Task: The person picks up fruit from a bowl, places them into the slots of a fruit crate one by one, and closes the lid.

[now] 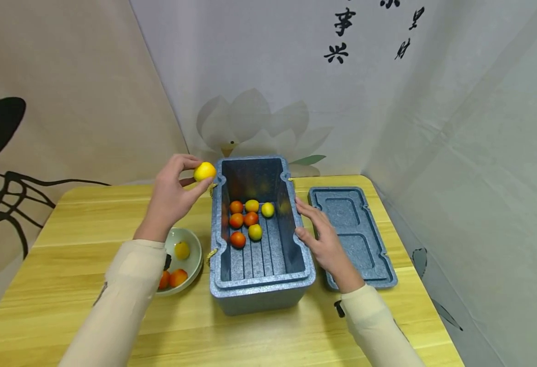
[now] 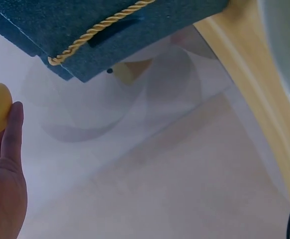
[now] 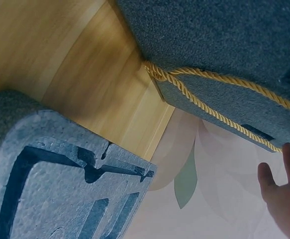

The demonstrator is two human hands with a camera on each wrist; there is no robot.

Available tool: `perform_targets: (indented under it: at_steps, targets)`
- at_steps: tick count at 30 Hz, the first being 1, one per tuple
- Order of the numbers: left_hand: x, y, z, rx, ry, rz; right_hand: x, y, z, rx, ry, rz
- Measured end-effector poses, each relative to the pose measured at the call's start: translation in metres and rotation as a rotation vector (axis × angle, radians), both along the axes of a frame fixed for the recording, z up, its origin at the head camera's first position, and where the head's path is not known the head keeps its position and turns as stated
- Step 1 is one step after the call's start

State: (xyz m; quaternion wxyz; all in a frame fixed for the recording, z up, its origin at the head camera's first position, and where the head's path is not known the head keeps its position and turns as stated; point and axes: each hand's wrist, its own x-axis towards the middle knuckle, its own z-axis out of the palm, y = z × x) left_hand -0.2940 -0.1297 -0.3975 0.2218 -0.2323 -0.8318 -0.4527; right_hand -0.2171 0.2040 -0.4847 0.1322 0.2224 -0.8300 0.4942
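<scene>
Left hand [image 1: 169,196]: raised just left of the box's far corner, fingertips and thumb pinching a yellow fruit [image 1: 204,171].
Yellow fruit: small, round, smooth-skinned; held above the tabletop, level with the box rim, not yet over the opening.
Handling, by my judgement: light; skin looked slick and likely to bruise, so a gentle fingertip pinch around its widest part suited it better than a squeeze.
Right hand [image 1: 325,239]: fingers straight and relaxed, laid flat against the right wall of the box, gripping nothing.
Box [image 1: 261,283]: blue-grey foam, open-topped, rope handles [image 3: 219,107] on its sides; stood mid-tabletop.
Box contents: seven small fruits [image 1: 249,220], red and yellow, clustered toward the far end of the ribbed floor.
Bowl [image 1: 196,262]: pale green, near the left of the box, partly under the left sleeve; held one yellow and two orange-red fruits.
Lid [image 1: 355,232]: matching foam, lying flat just right of the box, underside up.
Tabletop [image 1: 89,229]: light wood.
Backdrop: hung cloth printed with a lotus and ink characters.
</scene>
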Motion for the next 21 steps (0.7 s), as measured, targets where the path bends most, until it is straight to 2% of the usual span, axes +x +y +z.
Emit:
perform_targets:
  at_steps: [6,17,21]
  targets:
    - [-0.004,0.012,0.007,-0.025,-0.031,-0.033,-0.001,0.0,-0.001,-0.005,0.006,0.002]
    - [-0.012,0.035,0.017,-0.108,0.015,-0.104,-0.001,0.0,-0.001,-0.019,0.022,0.016]
    - [-0.014,0.043,0.02,-0.131,-0.029,-0.119,-0.001,0.0,-0.002,-0.023,0.023,0.019]
